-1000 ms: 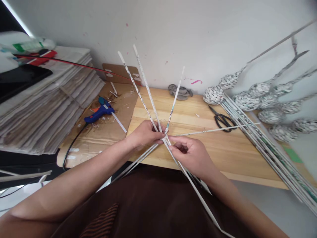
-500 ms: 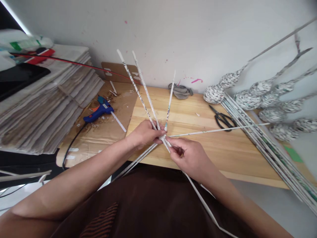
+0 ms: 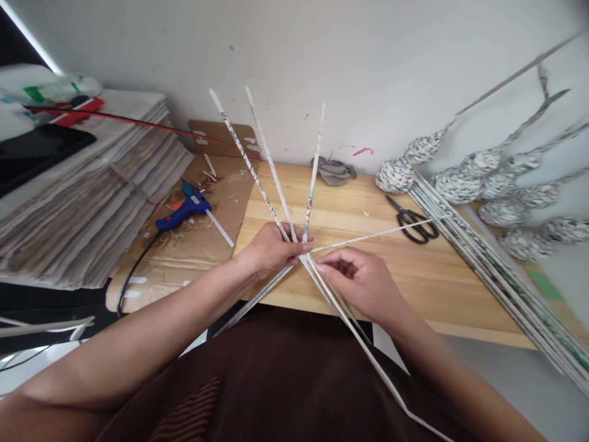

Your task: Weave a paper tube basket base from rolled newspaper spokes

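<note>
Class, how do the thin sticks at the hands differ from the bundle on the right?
The held sticks cross and fan out; the bundle lies nearly parallel, side by side. The left hand pinches the held sticks near their crossing; no hand touches the bundle, which rests on the table. Both consist of long, thin, mostly whitish sticks with darker patches.

Left hand (image 3: 276,250) pinching bunch of crossed paper sticks (image 3: 271,164), well left of scissors (image 3: 404,217). Right hand (image 3: 363,281) half-curled just beside crossing, nearer scissors, can't tell if gripping. One stick passes over scissors in view. Blue glue gun (image 3: 186,209) way left of scissors, stick bundle (image 3: 483,255) right beside, woven paper bulbs (image 3: 396,177) behind.
</note>
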The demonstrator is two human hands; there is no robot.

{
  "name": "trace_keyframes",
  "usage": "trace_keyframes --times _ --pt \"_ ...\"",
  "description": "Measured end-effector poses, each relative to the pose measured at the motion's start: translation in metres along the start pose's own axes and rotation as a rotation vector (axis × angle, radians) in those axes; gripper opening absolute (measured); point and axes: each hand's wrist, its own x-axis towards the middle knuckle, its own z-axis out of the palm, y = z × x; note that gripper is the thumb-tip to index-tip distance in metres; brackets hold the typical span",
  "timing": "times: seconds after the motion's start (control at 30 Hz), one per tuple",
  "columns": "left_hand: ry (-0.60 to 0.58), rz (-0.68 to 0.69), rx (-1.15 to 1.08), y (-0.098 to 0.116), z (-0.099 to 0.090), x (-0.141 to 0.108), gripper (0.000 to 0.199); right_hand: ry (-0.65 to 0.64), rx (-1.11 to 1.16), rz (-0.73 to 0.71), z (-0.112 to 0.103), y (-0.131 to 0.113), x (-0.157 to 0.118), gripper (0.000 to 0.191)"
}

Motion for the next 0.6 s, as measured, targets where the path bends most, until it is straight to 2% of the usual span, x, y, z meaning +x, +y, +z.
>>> trace_keyframes --times 0.07,0.2,0.3,0.37,0.6 --pt "0.005 0.06 0.065 0.003 0.001 -0.001 0.022 0.002 0.165 0.078 -0.001 0.001 0.005 0.025" --pt "0.009 0.222 0.197 0.012 0.005 -0.001 0.022 -0.139 0.44 0.166 0.002 0.003 0.02 0.033" --pt "0.032 0.313 0.259 0.021 0.009 0.001 0.026 -0.124 0.555 0.182 0.002 0.002 0.03 0.03" --pt "0.034 0.326 0.239 0.028 0.011 0.004 0.029 -0.095 0.582 0.167 -0.003 -0.002 0.035 0.027" --pt "-0.077 0.295 -0.007 0.056 0.018 0.01 0.034 -0.151 0.502 0.108 -0.042 -0.022 0.053 0.027"
